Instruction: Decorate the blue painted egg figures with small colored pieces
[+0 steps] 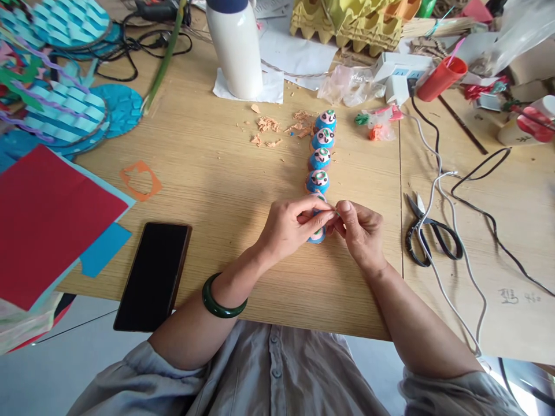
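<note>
My left hand (291,221) and my right hand (363,232) meet over the near end of a row of cups, their fingertips pinched together. Between them shows a tiny green bit (337,212), too small to make out exactly. The row is made of several small domed cups (319,181), painted blue, with pink tops that carry green rings and dark marks. It runs away from me along the table. My fingers partly cover the nearest cups, and a pink and green top (318,234) peeks out below my left hand.
Orange shavings (267,123) lie left of the row. Scissors (427,228) and a white cable (451,202) are to the right. A phone (154,271), red paper (60,219) and an orange cut-out (141,179) sit left. A white bottle (236,52) and egg cartons (347,29) stand behind.
</note>
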Demonstrator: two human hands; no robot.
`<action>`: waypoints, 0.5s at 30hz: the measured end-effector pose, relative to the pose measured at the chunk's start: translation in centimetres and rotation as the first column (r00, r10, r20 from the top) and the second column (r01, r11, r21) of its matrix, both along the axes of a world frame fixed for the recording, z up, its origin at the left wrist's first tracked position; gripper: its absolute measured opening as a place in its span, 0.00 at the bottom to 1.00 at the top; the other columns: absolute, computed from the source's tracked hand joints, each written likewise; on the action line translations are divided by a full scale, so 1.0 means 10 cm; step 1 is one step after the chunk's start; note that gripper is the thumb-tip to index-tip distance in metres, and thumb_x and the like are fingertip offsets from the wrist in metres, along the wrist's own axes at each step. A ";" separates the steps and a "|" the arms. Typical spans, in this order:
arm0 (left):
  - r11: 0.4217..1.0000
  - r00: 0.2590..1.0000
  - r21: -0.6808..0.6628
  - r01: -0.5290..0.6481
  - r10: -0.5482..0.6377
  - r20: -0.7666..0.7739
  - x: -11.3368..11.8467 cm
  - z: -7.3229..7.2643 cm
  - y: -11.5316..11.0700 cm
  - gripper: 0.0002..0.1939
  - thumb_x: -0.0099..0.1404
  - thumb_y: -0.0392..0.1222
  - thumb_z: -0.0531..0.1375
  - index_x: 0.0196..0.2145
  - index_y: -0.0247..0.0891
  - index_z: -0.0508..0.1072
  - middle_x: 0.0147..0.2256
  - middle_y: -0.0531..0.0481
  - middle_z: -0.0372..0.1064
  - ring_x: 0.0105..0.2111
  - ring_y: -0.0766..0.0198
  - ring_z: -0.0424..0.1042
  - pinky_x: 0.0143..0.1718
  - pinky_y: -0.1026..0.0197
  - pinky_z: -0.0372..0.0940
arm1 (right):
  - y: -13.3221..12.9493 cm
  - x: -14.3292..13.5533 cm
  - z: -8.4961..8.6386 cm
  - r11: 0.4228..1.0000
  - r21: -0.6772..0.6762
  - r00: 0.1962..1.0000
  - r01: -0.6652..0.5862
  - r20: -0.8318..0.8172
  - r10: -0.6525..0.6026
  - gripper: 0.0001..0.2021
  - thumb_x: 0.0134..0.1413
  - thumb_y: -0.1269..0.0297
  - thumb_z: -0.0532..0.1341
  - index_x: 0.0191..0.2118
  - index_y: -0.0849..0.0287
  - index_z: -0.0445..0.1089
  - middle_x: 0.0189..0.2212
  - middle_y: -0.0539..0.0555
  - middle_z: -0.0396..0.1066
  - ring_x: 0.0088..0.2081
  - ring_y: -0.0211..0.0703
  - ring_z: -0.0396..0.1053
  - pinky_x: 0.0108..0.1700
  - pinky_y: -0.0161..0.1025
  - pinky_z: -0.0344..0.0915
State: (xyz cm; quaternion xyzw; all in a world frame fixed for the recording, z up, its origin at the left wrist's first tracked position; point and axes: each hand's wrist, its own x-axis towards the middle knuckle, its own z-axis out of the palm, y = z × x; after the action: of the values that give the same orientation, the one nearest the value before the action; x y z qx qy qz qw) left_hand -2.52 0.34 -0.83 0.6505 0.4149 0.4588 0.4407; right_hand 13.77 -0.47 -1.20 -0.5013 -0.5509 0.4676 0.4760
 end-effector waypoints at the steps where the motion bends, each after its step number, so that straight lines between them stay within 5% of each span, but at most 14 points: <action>1: 1.000 1.000 0.007 -0.021 0.021 -0.010 -0.01 0.00 0.00 0.12 0.69 0.49 0.64 0.33 0.40 0.82 0.26 0.53 0.76 0.20 0.71 0.63 0.23 0.66 0.56 | 0.00 0.01 -0.01 1.000 0.003 1.000 -0.006 -0.008 0.006 0.29 0.61 0.38 0.61 0.21 0.58 0.69 0.17 0.47 0.66 0.19 0.33 0.63 0.22 0.34 0.62; 15: 0.979 0.978 -0.011 -0.206 0.205 -0.045 -0.04 0.01 0.01 0.13 0.70 0.49 0.63 0.44 0.40 0.84 0.30 0.51 0.79 0.23 0.68 0.67 0.26 0.65 0.60 | 0.06 0.02 -0.07 0.991 0.054 0.987 0.120 -0.118 -0.113 0.16 0.54 0.48 0.72 0.34 0.56 0.74 0.20 0.43 0.67 0.18 0.31 0.63 0.22 0.33 0.67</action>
State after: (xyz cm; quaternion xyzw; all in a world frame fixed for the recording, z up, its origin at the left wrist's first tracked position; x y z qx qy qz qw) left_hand -2.92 0.40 -0.73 0.6106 0.4930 0.4843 0.3868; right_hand 13.99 0.13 -1.86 -0.4901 -0.5065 0.4499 0.5485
